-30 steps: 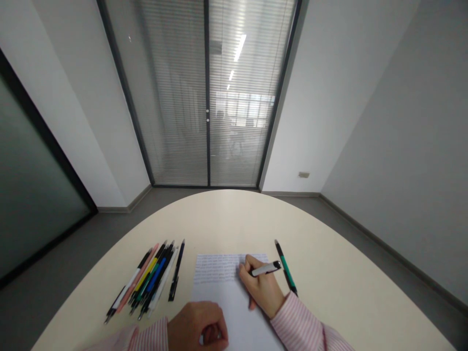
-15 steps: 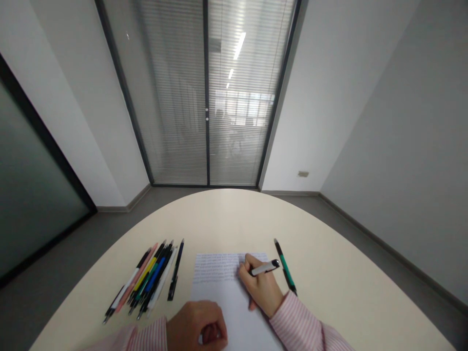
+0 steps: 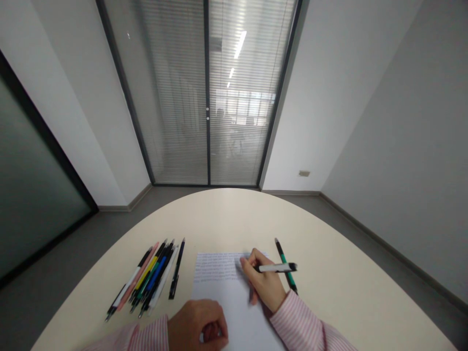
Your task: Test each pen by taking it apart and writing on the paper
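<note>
A white pen with a black end (image 3: 276, 267) is gripped in my right hand (image 3: 268, 287), which is closed around it over the upper right of a sheet of paper (image 3: 234, 307). The pen leans almost flat, its back end pointing right; its tip is hidden behind my fingers. Rows of small handwriting fill the top of the sheet. My left hand (image 3: 199, 324) rests curled on the lower left of the paper, fingers bent inward, with no object visible in it. Just beyond my right hand lies a green and black pen (image 3: 290, 280).
Several pens in a loose pile (image 3: 146, 280) lie left of the paper, in black, white, pink, yellow, green and blue. A dark pen (image 3: 177, 270) lies apart between pile and sheet. The round cream table (image 3: 230, 214) ends in a curved edge before a glass partition (image 3: 175, 122).
My right hand has risen slightly, and the pen in it has swung so its back end now points more to the right and lower. My left hand stays put.
</note>
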`<state>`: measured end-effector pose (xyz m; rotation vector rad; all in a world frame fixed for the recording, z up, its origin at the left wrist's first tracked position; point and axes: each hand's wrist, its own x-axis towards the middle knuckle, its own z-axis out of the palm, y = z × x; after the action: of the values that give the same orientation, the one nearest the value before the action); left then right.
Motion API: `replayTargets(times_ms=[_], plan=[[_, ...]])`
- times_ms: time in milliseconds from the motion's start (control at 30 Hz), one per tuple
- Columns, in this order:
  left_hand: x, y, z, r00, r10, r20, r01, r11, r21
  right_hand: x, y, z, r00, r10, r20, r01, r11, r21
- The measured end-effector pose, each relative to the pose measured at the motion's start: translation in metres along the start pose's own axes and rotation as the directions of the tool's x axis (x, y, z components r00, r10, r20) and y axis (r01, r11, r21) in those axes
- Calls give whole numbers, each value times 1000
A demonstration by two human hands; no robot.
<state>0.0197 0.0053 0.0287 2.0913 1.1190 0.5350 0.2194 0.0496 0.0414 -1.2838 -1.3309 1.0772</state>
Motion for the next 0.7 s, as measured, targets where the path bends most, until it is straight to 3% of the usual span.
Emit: replayTargets(times_ms=[133,233,333,433,500,600,700], plan=[[2,-5,0,986,99,132,-95,995,-41,-1,-5,-3,998,51,-31,-46,987,151],[0,-5,3,999,27,-33,-27,999,-19,-13,-16,-4,996,79,48,-89,965,245],[-2,-4,5,999,27,-33,-28,999,-28,-29,-25,-2,994,32,104,-74,901,428],[-1,-3,3,998,63,21,-62,998,-28,-40,-25,0,997,59,50,-77,682,727],[-1,-3,2,999,50,-9,-51,999,-10,-43,-22,-1,990,126,56,-112,499,859],[0,-4,2,999,48,6,-48,999,-4,-43,-23,-6,967,168,191,-232,279,932],[1,-4,3,999,42,10,-42,999,-13,-42,-27,-11,918,158,363,-385,141,912]])
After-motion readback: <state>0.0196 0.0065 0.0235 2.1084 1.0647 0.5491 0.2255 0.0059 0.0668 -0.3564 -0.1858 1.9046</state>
